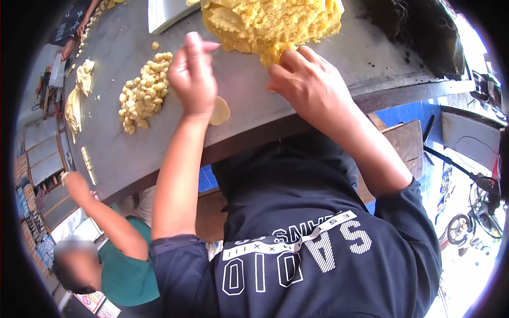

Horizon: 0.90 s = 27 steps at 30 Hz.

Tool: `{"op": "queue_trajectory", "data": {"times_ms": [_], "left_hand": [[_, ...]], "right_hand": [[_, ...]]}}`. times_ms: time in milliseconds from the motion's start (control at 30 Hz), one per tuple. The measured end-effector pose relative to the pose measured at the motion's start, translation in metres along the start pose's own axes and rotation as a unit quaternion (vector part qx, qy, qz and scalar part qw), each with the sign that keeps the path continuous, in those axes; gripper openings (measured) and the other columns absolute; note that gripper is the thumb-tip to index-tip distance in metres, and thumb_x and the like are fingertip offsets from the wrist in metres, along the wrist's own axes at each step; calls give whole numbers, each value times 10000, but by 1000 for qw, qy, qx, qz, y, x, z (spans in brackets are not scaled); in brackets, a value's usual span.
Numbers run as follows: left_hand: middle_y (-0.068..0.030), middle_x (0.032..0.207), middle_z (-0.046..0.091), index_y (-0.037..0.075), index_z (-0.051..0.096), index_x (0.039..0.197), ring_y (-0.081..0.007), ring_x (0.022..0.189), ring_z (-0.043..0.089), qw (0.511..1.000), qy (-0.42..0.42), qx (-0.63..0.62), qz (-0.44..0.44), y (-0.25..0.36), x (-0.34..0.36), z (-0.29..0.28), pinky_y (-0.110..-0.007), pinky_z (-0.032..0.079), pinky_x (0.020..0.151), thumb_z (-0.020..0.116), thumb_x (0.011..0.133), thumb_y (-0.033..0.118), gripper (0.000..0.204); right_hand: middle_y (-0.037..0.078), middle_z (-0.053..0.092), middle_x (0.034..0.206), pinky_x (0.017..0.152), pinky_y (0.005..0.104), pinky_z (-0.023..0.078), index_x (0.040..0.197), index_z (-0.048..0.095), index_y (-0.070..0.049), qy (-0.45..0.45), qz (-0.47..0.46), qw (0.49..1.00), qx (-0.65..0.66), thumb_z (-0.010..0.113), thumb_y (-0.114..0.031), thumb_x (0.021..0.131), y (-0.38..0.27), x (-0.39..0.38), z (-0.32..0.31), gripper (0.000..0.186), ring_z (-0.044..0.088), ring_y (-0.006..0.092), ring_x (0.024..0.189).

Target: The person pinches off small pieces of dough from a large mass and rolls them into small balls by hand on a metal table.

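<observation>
A big mound of soft, crumbly yellow paste [273, 24] sits at the far middle of the metal table. My right hand [307, 77] is at its near edge, fingers curled into a lump of the paste. To the left my left hand [193, 77] is raised over the table, thumb and a finger apart; nothing shows in it, though its curled fingers are partly hidden. A flat round of pale dough [220, 112] lies on the table beside my left wrist. Further left is a heap of small pale dough balls [146, 90], with one stray ball [155, 45] beyond it.
A light metal tray [168, 13] stands at the far edge of view. Larger pale dough pieces [74, 114] lie on the table's left side. A dark cloth-like bulk [419, 37] covers the far right. A co-worker in a green shirt [127, 270] works at the left; another person's arm shows far left.
</observation>
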<state>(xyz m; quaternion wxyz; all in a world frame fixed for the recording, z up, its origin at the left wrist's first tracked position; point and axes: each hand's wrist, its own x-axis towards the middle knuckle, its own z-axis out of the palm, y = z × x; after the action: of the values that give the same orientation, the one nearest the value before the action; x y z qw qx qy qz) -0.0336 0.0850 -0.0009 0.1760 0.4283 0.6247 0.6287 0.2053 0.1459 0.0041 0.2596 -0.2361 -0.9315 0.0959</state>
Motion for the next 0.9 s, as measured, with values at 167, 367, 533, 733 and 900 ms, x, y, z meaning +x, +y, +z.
{"op": "queue_trajectory", "data": {"times_ms": [167, 367, 533, 733, 900], "left_hand": [[-46, 807, 695, 86, 906, 1119, -216, 759, 650, 812, -84, 534, 220, 32, -56, -75, -377, 474, 787, 779, 1104, 319, 266], [-82, 1106, 770, 78, 885, 1095, -275, 1015, 738, 878, -32, 468, 96, 12, -98, -66, -445, 540, 1000, 862, 1032, 211, 149], [-205, 1270, 810, -9, 637, 1298, -229, 1160, 771, 996, -28, 25, -82, 18, -106, -49, -362, 585, 1058, 716, 1164, 141, 216], [-320, 1542, 686, -48, 462, 1664, -265, 1339, 737, 964, -11, -164, -211, 51, -95, -16, -408, 609, 1123, 607, 1225, 223, 536], [-190, 1448, 760, -61, 679, 1482, -253, 1271, 769, 994, -59, 63, -72, 19, -88, -36, -372, 610, 1085, 707, 1059, -19, 426]], "right_hand": [[78, 725, 1171, 955, 450, 611, 1133, 780, -96, 17, 69, 987, 141, 898, -164, 887, 12, -11, -23, 281, 699, 333, 1104], [113, 762, 1221, 981, 460, 626, 1170, 803, -42, -11, 57, 988, 143, 874, -50, 877, -11, -19, -21, 302, 740, 353, 1120], [124, 756, 1230, 964, 476, 638, 1232, 797, -59, -54, 49, 988, 137, 877, -42, 882, -15, -18, -19, 360, 750, 365, 1095], [123, 721, 1172, 931, 469, 636, 1135, 748, -65, 16, 11, 977, 213, 794, -136, 986, -44, 9, 10, 172, 736, 352, 1097], [136, 766, 1215, 895, 461, 648, 1118, 787, -54, 45, -1, 945, 325, 806, -143, 982, -44, 17, -1, 164, 763, 367, 1099]]}}
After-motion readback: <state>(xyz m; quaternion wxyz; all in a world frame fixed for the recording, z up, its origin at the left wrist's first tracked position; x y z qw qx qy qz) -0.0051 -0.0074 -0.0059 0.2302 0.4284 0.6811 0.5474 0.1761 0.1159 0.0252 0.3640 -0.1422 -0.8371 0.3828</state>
